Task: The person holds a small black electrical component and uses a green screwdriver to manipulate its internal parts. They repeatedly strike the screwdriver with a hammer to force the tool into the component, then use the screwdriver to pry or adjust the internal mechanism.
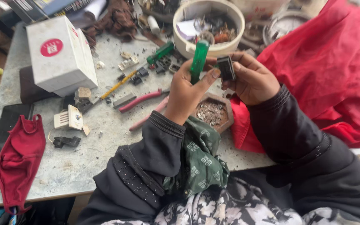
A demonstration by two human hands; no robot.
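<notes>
My left hand (187, 88) grips a screwdriver with a translucent green handle (198, 58), held upright above the bench. My right hand (253, 79) holds a small dark rectangular part (226, 68) between thumb and fingers, right beside the screwdriver. Both hands hover over a small hexagonal wooden dish (226, 118) filled with tiny metal bits. Both arms wear black sleeves, and a green patterned cloth (201, 154) hangs over my left forearm.
On the grey bench (84, 162) lie red-handled pliers (140, 100), a second green screwdriver (161, 52), a yellow tool (117, 85), a white box (61, 54), a white switch part (68, 118) and a red face mask (19, 160). A round cream tub (188, 46) stands behind; red cloth (334, 71) covers the right.
</notes>
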